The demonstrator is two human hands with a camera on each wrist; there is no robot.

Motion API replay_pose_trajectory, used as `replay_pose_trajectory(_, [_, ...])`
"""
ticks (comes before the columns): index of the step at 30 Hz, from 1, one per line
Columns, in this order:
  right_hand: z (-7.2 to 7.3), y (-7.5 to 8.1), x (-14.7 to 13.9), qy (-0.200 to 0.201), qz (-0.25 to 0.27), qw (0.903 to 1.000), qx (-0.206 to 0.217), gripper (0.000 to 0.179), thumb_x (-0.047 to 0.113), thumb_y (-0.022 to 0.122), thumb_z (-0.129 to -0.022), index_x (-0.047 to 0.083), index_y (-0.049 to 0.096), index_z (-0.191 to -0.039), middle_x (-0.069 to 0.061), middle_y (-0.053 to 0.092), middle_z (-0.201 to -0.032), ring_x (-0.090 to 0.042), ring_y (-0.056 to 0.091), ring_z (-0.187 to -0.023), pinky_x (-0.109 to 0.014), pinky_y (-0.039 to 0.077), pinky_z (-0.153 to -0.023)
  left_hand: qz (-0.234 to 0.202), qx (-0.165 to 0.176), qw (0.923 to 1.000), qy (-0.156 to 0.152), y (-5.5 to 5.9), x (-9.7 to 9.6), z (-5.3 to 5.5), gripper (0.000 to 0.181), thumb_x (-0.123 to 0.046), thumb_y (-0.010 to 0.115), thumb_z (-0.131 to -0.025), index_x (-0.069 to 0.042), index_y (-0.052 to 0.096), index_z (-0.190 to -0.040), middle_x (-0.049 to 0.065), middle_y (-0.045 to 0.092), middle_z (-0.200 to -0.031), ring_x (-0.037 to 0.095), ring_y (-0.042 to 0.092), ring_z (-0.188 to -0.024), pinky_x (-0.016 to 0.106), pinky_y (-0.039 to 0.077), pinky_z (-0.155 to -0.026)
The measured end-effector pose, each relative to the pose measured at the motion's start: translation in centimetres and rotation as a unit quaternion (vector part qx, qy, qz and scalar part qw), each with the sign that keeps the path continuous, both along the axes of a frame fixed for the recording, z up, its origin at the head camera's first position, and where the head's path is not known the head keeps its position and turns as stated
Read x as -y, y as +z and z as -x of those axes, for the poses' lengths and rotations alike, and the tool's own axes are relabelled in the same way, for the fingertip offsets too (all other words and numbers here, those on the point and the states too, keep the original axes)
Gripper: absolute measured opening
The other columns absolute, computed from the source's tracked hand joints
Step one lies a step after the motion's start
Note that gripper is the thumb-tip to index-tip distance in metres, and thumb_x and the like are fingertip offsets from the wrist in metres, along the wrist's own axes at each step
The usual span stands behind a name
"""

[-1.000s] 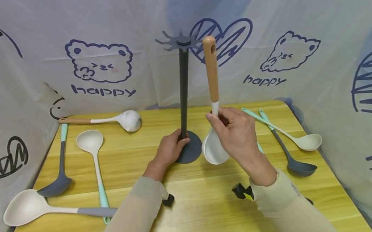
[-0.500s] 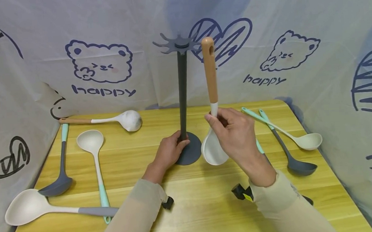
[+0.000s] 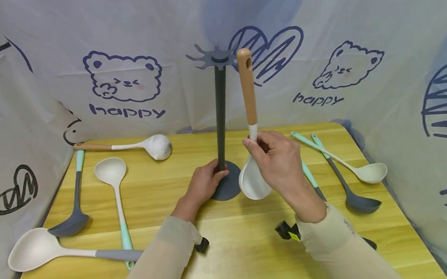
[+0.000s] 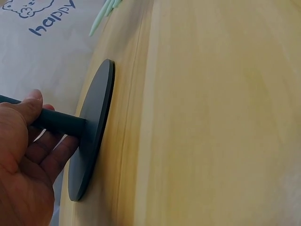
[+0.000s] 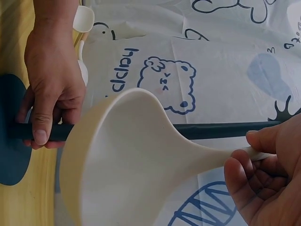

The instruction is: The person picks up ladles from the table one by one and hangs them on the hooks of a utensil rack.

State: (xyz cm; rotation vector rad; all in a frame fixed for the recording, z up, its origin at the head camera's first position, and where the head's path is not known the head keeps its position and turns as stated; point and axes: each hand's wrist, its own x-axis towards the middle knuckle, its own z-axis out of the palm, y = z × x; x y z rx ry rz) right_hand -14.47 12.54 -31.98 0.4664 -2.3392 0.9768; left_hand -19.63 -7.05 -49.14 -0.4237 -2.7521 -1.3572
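Near its base, a dark grey utensil stand (image 3: 221, 114) is gripped around the pole by my left hand (image 3: 202, 182). The stand's round base (image 4: 94, 127) rests on the table, and hooks fan out from its top. My right hand (image 3: 280, 161) pinches the white neck of a soup ladle (image 3: 248, 86) just right of the pole. That ladle is upright, with its wooden handle up and white bowl down. In the head view the handle's holed end overlaps the hook tips on the stand's right side. The right wrist view shows the white bowl (image 5: 127, 155) large, in front of the pole.
On the left lie a wooden-handled ladle (image 3: 158, 147), a grey ladle (image 3: 72, 221), a white ladle (image 3: 111, 170) and a big white spoon (image 3: 34, 249). A white ladle (image 3: 371, 172) and a grey ladle (image 3: 361, 201) lie right, near another mint handle (image 3: 308, 175). Cloth walls enclose the table.
My right hand and the ladle have shifted slightly left, bringing the handle's end closer to the stand's hooks. My left hand keeps its grip on the pole.
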Motion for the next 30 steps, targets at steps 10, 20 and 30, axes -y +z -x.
replay_pose_trajectory(10, [0.4, -0.8, 0.9, 0.002, 0.006, 0.9998, 0.017, 0.02, 0.019, 0.08, -0.097, 0.0, 0.08, -0.093, -0.009, 0.07, -0.074, -0.018, 0.062, -0.062, -0.032, 0.052, -0.055, -0.018, 0.018, 0.9997, -0.008, 0.0, 0.2, 0.1, 0.017, -0.027, 0.073, -0.1, -0.015, 0.074, -0.113, 0.006, 0.08, -0.106, 0.025, 0.076, -0.1, 0.043, 0.061, -0.089])
replay_pose_trajectory(20, [0.9, -1.1, 1.5, 0.015, 0.019, 0.9994, 0.024, 0.022, 0.022, 0.078, -0.099, 0.0, 0.081, -0.097, -0.011, 0.073, -0.078, -0.02, 0.067, -0.065, -0.035, 0.056, -0.058, -0.009, 0.022, 0.9996, -0.013, 0.1, 0.4, 0.4, 0.017, -0.03, 0.072, -0.102, -0.017, 0.074, -0.112, 0.004, 0.079, -0.102, 0.022, 0.075, -0.096, 0.042, 0.06, -0.085])
replay_pose_trajectory(30, [1.6, -1.4, 1.7, 0.034, 0.039, 0.9976, 0.045, 0.019, 0.02, 0.078, -0.098, 0.002, 0.081, -0.099, -0.009, 0.074, -0.079, -0.018, 0.068, -0.066, -0.029, 0.055, -0.058, -0.006, 0.029, 0.9995, -0.014, 0.2, 0.5, 0.4, 0.018, -0.029, 0.07, -0.103, -0.016, 0.074, -0.114, 0.004, 0.08, -0.105, 0.024, 0.075, -0.1, 0.043, 0.06, -0.089])
